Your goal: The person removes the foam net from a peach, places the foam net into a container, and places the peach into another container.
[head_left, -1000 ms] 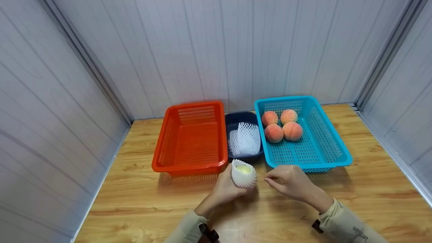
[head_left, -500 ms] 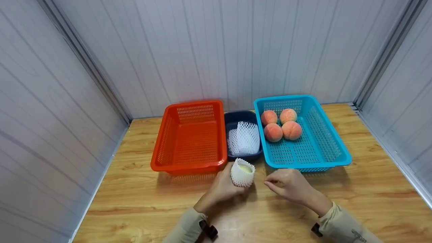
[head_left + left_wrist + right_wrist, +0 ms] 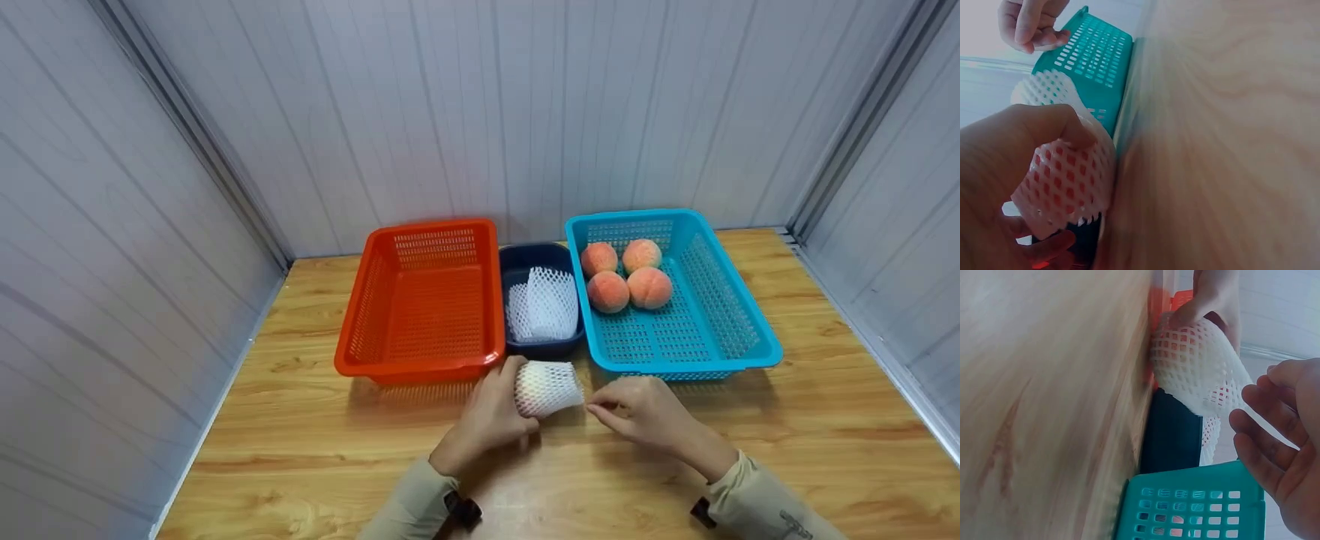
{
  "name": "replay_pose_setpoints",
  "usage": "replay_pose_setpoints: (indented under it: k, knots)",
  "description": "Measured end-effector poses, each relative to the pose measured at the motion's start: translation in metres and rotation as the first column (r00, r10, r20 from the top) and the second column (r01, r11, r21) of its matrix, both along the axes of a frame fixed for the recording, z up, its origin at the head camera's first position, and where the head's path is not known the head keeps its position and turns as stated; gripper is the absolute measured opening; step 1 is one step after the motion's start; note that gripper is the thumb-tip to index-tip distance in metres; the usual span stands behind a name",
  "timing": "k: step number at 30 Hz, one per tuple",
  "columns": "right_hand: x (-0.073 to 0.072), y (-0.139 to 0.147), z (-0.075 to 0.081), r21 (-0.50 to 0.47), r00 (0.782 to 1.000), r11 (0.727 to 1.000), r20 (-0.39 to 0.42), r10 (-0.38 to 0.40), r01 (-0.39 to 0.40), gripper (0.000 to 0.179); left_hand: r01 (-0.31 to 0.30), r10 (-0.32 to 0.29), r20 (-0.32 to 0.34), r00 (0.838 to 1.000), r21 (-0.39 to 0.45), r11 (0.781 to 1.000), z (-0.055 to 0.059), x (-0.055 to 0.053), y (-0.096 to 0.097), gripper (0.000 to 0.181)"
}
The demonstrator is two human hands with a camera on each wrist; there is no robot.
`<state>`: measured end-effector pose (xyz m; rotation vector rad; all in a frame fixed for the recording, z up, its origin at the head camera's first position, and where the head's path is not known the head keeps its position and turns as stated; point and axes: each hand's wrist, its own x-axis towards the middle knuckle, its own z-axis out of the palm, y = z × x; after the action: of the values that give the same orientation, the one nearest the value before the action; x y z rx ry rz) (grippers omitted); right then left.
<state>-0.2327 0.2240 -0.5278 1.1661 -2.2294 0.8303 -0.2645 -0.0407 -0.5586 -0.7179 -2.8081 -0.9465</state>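
My left hand (image 3: pixel 491 409) grips a peach in a white foam net sleeve (image 3: pixel 546 388), held just above the table in front of the navy tub. Reddish skin shows through the mesh in the left wrist view, where the thumb lies across the sleeve (image 3: pixel 1064 180). The sleeve's loose end points right, toward my right hand (image 3: pixel 645 412). That hand has loosely curled fingers (image 3: pixel 1264 444) with nothing visible between them. In the left wrist view it stands apart from the sleeve. Several unwrapped peaches (image 3: pixel 650 288) lie together in the blue basket (image 3: pixel 750 330).
An orange-red basket (image 3: pixel 420 367) stands behind the left hand. Between the baskets, the navy tub (image 3: pixel 525 259) holds more white foam net sleeves (image 3: pixel 553 304). Panel walls (image 3: pixel 450 112) border the wooden table (image 3: pixel 300 450) at the back and sides.
My left hand has turned the wrapped peach, so the sleeve's opening, which faced up, now points right toward my right hand. The right hand has barely moved.
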Motion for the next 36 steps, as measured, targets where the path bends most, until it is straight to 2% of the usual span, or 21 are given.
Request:
replay_pose_setpoints:
  k: [7,10,14,17,19,25,36]
  knots:
    - [0.001,-0.001,-0.003,-0.009,0.999,1.000,0.033,0.005,-0.004,0.008,-0.002,0.004,0.028,1.000,-0.047,0.999,0.002,0.000,0.000,0.090]
    - [0.000,-0.001,-0.004,-0.004,0.999,1.000,0.047,0.002,-0.002,0.005,0.018,-0.017,0.012,1.000,-0.042,0.999,0.000,-0.002,0.000,0.090]
    - [0.000,-0.001,-0.007,-0.002,0.999,1.000,0.043,-0.004,0.004,0.006,0.107,-0.105,-0.025,0.994,0.059,0.993,-0.006,-0.006,0.001,0.087]
    - [0.001,0.000,-0.009,0.007,0.999,1.000,0.049,-0.006,0.006,0.002,0.178,-0.175,-0.031,0.984,0.156,0.972,-0.009,-0.009,0.001,0.084]
    - [0.000,0.002,-0.010,0.009,0.998,1.000,0.066,-0.005,0.005,0.003,0.202,-0.203,-0.013,0.979,0.195,0.960,-0.009,-0.010,0.000,0.083]
    - [-0.001,0.004,-0.010,0.008,0.995,1.000,0.101,-0.023,0.022,0.003,0.201,-0.218,0.073,0.973,0.188,0.961,-0.005,-0.011,-0.002,0.085]
    - [0.001,0.002,-0.011,0.002,0.995,1.000,0.097,-0.015,0.015,0.002,0.176,-0.211,0.149,0.966,0.215,0.960,-0.007,-0.014,-0.008,0.094]
